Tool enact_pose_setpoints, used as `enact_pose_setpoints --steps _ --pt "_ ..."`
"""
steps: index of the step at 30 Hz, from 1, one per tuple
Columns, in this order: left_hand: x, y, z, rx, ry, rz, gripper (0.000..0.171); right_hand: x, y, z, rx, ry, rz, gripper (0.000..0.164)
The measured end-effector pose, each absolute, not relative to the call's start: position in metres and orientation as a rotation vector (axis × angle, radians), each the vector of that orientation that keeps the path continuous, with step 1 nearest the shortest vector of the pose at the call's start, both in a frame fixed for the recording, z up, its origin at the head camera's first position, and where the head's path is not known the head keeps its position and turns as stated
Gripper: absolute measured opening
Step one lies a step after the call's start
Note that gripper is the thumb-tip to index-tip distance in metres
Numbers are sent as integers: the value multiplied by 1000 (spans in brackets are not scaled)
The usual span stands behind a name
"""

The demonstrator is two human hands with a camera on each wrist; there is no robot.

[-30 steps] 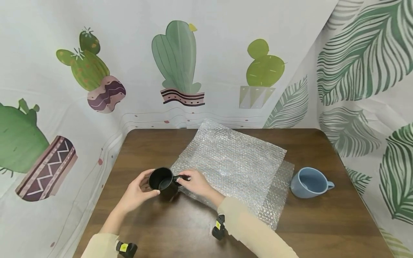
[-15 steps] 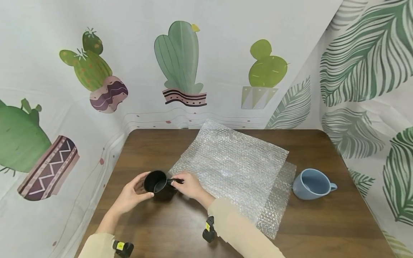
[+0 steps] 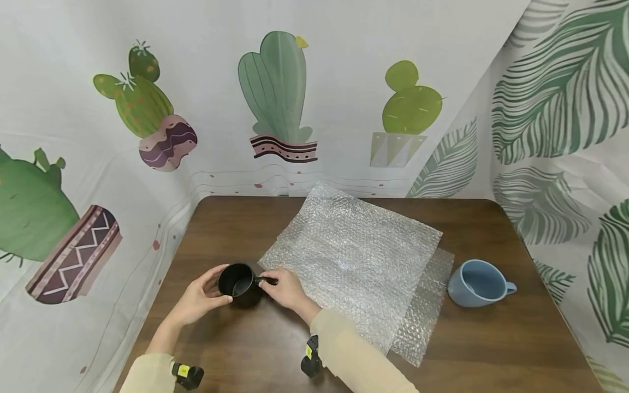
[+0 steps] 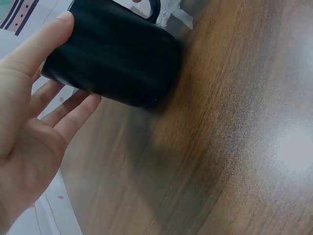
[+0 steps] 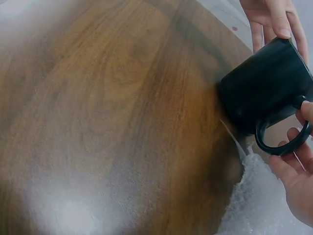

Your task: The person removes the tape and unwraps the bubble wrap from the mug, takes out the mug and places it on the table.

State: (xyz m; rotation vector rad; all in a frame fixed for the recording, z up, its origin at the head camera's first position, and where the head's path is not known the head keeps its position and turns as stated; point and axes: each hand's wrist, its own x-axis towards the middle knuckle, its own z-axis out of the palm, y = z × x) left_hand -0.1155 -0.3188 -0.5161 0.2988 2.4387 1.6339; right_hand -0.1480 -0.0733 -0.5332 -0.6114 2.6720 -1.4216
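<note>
A black mug point(image 3: 245, 295) is held between both hands over the left part of the table, beside the near-left corner of the bubble wrap point(image 3: 354, 256). My left hand point(image 3: 196, 297) grips its left side near the rim, thumb in front and fingers behind, as the left wrist view also shows on the mug's dark wall point(image 4: 117, 54). My right hand point(image 3: 287, 289) pinches the handle; in the right wrist view the handle point(image 5: 281, 147) loops between thumb and fingers. Whether the mug's base touches the table cannot be told.
A light blue mug point(image 3: 474, 286) stands at the right of the wooden table point(image 3: 236, 229), handle to the right. The bubble wrap lies in overlapping sheets across the middle. A cloth point(image 3: 344, 82) with printed cacti and leaves hangs behind the table.
The black mug, with both hands on it, has shifted a little left and toward the front, away from the bubble wrap. Both hands keep their hold. The whole view has drifted slightly.
</note>
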Motion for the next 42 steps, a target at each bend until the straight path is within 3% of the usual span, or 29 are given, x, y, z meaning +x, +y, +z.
enact_pose_setpoints --steps 18,27,42 --pt "-113 -328 -522 304 2381 1682 78 -141 -82 -536 -605 2724 -1369 14" --pt "-117 -328 -523 270 2398 1643 79 -143 -78 -524 -620 2684 -1312 25" --pt "-119 -322 -512 285 2517 1450 82 -145 -32 -489 -933 2560 -1239 29"
